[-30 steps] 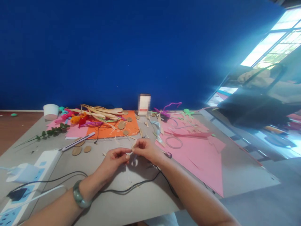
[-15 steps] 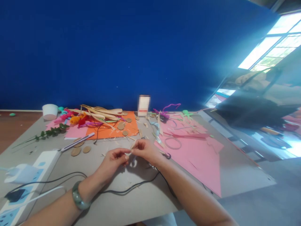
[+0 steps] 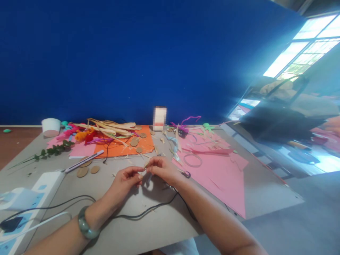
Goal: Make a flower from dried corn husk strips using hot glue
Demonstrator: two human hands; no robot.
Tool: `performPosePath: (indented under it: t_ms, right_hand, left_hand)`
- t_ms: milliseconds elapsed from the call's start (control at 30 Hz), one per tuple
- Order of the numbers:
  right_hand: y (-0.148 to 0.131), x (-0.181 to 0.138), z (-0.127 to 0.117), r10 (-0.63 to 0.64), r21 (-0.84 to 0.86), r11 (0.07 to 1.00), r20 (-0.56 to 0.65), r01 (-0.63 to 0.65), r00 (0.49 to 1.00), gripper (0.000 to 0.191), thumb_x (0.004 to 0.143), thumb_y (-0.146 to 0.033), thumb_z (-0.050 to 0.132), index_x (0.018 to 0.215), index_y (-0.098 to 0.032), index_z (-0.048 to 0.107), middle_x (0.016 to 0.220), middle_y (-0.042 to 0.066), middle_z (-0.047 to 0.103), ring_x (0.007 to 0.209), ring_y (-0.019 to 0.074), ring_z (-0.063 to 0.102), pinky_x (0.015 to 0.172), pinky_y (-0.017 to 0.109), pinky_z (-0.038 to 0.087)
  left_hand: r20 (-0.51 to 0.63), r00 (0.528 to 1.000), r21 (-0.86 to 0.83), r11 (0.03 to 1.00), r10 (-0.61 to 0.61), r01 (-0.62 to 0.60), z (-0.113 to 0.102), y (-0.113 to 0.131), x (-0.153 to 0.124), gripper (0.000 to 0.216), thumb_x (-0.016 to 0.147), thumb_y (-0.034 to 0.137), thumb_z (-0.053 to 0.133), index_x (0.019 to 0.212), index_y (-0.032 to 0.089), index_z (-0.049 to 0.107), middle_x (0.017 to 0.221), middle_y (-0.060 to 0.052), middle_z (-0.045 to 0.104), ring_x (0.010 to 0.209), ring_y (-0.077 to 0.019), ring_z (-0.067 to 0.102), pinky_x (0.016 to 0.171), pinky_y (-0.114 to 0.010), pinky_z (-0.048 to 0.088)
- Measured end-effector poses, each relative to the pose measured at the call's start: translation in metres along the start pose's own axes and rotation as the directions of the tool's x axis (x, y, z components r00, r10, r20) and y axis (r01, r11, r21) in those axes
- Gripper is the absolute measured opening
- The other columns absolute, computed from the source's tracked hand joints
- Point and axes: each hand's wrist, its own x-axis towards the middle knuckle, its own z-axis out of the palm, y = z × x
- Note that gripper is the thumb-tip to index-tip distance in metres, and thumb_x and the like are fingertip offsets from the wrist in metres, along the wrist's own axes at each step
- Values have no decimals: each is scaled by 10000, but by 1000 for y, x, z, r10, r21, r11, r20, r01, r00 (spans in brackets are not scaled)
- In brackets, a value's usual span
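Over the middle of the table, my left hand [image 3: 127, 179] and my right hand [image 3: 162, 170] meet, fingertips nearly touching. Both are closed in a pinch on a small pale strip [image 3: 144, 173], straw-coloured and partly hidden by the fingers. It resembles the dried raffia-like strips [image 3: 111, 126] heaped at the back left, though its exact kind is too small to make out. Pale scraps lie on the table around my hands. A black cable [image 3: 143, 214] runs beneath my wrists.
Orange paper [image 3: 126, 149] carries several brown discs [image 3: 134, 142]. Pink paper [image 3: 220, 180] covers the right side, with a ring [image 3: 192, 160] on it. At left are a power strip [image 3: 47, 184], a pen-shaped tool [image 3: 84, 161], a leafy sprig [image 3: 54, 150] and a white cup [image 3: 51, 126]. A blue wall rises behind.
The view has shifted slightly, so the scene sits a little further left. My hands keep their pinch on the pale strip, and their fingertips seem slightly further apart.
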Motion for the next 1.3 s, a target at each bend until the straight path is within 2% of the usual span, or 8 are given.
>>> performPosePath:
  t_ms: [133,333,633,1100,1300]
  right_hand:
    - [-1,0,0,-5,17,1000,7,5,1000,103,647,-222,670,712,-142,664,661,0,637,591,97,540,586,230,384]
    - [3,2,3,0,2,1000,-47,0,999,178,637,-293,723,660,-139,636,568,-33,578,518,72,471,515,212,336]
    - [3,3,4,6,-3,1000,-60,-6,998,221,603,-312,746,621,-146,603,545,-45,557,499,66,455,513,213,340]
    - [2,3,5,30,-7,1000,-70,-30,997,193,610,-299,735,640,-138,633,553,-34,585,498,67,472,504,209,345]
    - [6,3,4,14,-23,1000,-72,-16,997,214,637,-322,732,632,-142,617,560,-31,590,501,68,464,500,206,329]
  left_hand:
    - [-6,1000,-2,1000,-5,5,0,0,-1,354,622,293,759,921,120,684,555,7,626,504,-97,510,502,-217,398]
    - [-4,1000,-2,1000,-2,2,1,-1,0,346,630,279,749,933,125,685,562,6,626,513,-103,520,487,-213,393]
    - [-36,999,18,1000,7,-6,3,-1,-3,366,598,305,768,909,122,705,539,3,620,494,-101,506,478,-209,382]
    - [-47,991,100,988,122,-116,1,-6,1,299,605,295,772,847,123,730,538,-6,631,494,-108,513,483,-219,373]
    - [-38,995,74,993,96,-93,1,-6,0,283,613,315,782,811,123,718,559,-13,647,508,-110,527,497,-220,390]
